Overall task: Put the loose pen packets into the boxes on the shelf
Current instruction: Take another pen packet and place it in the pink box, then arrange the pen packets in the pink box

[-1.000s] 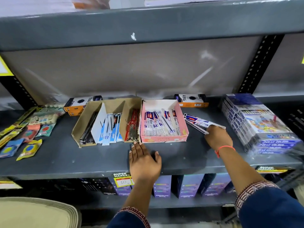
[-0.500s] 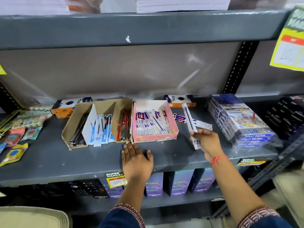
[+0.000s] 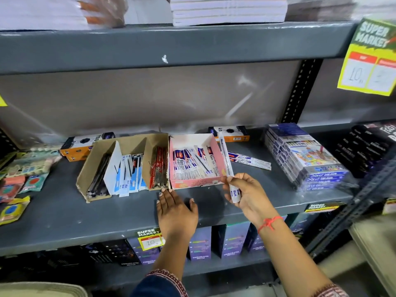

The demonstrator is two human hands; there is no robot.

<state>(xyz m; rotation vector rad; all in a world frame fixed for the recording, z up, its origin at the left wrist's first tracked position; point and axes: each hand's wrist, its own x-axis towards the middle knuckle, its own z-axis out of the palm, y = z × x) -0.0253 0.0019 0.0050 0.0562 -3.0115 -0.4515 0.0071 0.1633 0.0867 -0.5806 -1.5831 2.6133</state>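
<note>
My right hand [image 3: 246, 192] grips a long white pen packet [image 3: 226, 161] marked "Blue", held upright just off the right front corner of the pink box [image 3: 218, 146]. The pink box holds several white and blue pen packets. Left of it stands a brown cardboard box [image 3: 90, 166] with dividers, holding black, blue and red pens. Loose pen packets [image 3: 249, 160] lie on the grey shelf [image 3: 64, 215] to the right of the pink box. My left hand [image 3: 174, 207] rests flat on the shelf in front of the boxes, fingers apart, holding nothing.
A stack of wrapped colour-pencil packs [image 3: 308, 157] stands at the right. Orange and black boxes [image 3: 83, 143] lie behind the cardboard box. Small coloured sachets [image 3: 17, 183] cover the shelf's left end. A yellow price sign [image 3: 370, 58] hangs at the upper right. Purple boxes [image 3: 233, 241] fill the shelf below.
My right hand picked one pen packet from the loose pile at the right, lifted it and brought it left toward the pink box. My left hand stayed flat on the shelf.
</note>
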